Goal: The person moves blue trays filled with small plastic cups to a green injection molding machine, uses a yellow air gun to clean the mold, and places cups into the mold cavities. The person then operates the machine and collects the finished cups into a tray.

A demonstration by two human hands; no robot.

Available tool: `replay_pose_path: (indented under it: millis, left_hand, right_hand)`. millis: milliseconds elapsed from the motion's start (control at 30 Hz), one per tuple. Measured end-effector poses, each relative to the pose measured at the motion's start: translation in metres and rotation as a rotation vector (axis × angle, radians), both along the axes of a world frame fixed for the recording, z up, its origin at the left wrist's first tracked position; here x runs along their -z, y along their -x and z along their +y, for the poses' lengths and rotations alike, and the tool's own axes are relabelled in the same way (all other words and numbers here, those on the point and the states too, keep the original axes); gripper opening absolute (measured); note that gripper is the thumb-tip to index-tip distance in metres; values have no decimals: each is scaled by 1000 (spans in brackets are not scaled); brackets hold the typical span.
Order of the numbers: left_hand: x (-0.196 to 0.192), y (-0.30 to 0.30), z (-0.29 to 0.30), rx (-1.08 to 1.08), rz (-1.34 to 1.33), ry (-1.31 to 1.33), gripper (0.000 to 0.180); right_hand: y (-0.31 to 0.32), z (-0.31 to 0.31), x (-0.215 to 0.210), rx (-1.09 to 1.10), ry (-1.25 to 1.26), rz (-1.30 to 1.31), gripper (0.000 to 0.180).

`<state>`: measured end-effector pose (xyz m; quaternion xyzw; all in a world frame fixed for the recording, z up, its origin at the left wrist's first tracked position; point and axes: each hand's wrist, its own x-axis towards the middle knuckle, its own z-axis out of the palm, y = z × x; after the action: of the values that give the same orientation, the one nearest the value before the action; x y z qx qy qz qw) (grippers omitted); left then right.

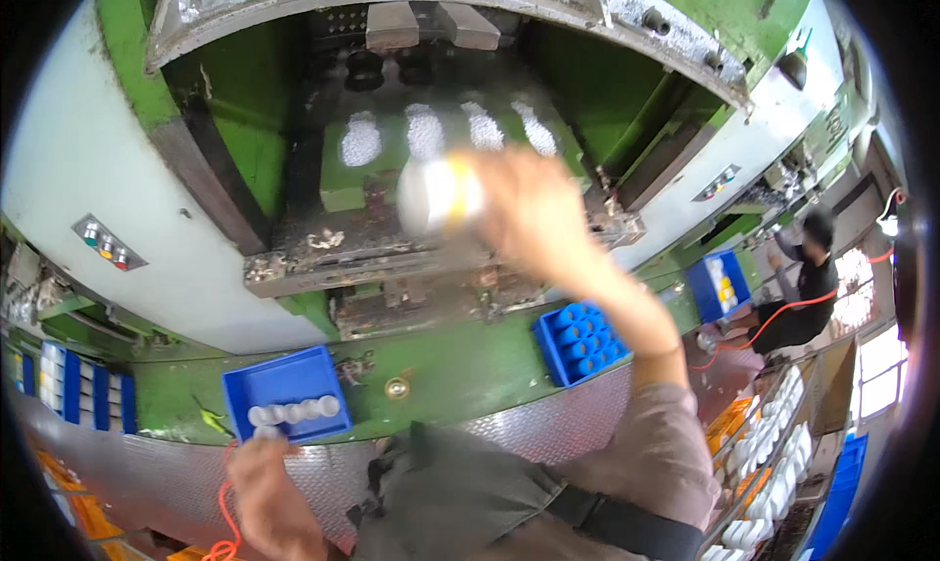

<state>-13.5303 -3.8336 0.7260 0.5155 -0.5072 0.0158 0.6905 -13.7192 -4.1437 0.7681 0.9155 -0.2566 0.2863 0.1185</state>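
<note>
My right hand (537, 207) is closed around a white cup with a yellow band (431, 197), both blurred by motion. It holds the cup tilted above the front of the green mould plate (343, 184) inside the press. Four sole-shaped patches of white pellets (425, 133) lie in a row on that plate. At lower left, my left hand (266, 478) is closed by the near edge of a blue tray (279, 373). A small white cup (266, 432) shows at its fingertips. Several more white cups (294, 410) stand in a row inside this tray.
A blue crate of blue tubes (585, 341) sits on the green ledge (441, 365) to the right. Press walls (245, 150) flank the opening. Control buttons (106, 243) are at left. Another person (813, 277) works at far right, near racks of white shoe-shaped pieces (774, 444).
</note>
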Motion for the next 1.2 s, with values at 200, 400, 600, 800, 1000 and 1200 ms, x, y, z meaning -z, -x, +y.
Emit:
replay_pose_path:
  millis: [200,400,600,800,1000,1200]
  left_hand:
    - [-73,48,-36,260,-486,214,35]
    - [-69,72,-66,338,-669,238,32]
    - [-65,77,-69,286,-796,208,29]
    - [-63,60,-20,175,-914,112,27]
    - [-77,55,93,-61,-991,-143,26]
    - [21,-5,108,-468,-733,-444,26]
  right_hand:
    - [11,119,94,-529,-904,55,80]
    - [26,147,162,-398,-952,-5,85]
    - [37,151,181,-362,-1091,22,81]
    - [18,172,230,-348,-1346,-6,64]
    - [3,191,245,-309,-1451,16,74]
    - [-34,210,269,-148,-1496,-13,79]
